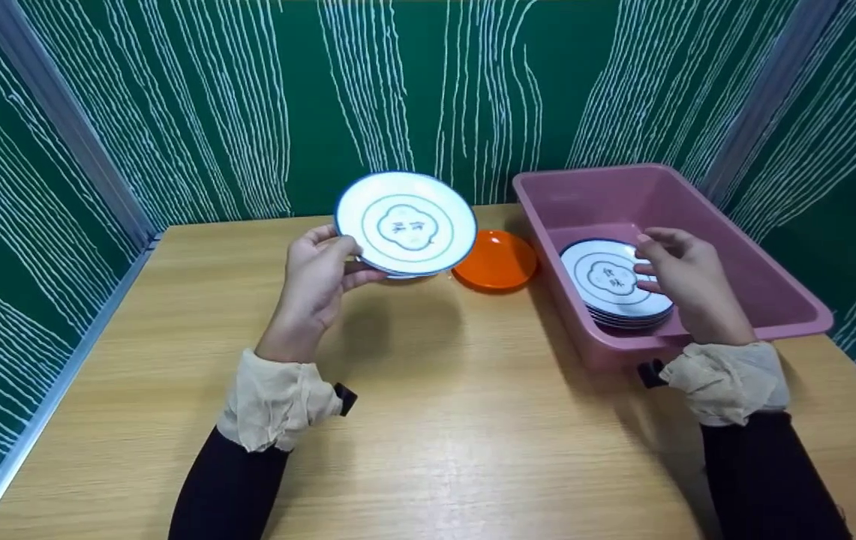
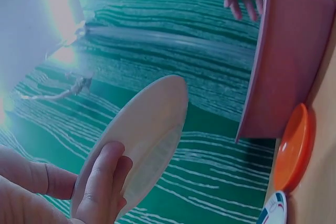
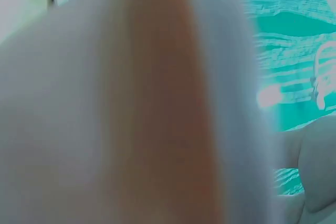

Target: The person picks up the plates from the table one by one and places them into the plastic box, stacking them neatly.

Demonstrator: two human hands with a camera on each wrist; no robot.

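Pinching the white plate [image 1: 406,223] by its rim above the table [image 1: 435,435], in the head view the left hand [image 1: 313,283] steadies it best with thumb on top; the right hand [image 1: 692,283], loosely spread and empty, should avoid knocking the stacked plates [image 1: 606,279] in the pink tub [image 1: 585,199]. Left wrist view: fingers support the underside, which should limit tilt. Right wrist view: too blurred to judge grip.

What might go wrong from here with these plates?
The left hand grips the raised plate near one edge, so it might tip or slip. Lowered carelessly, it could knock the nearby orange dish. The right hand, over the stacked plates in the pink bin, might nudge them askew.
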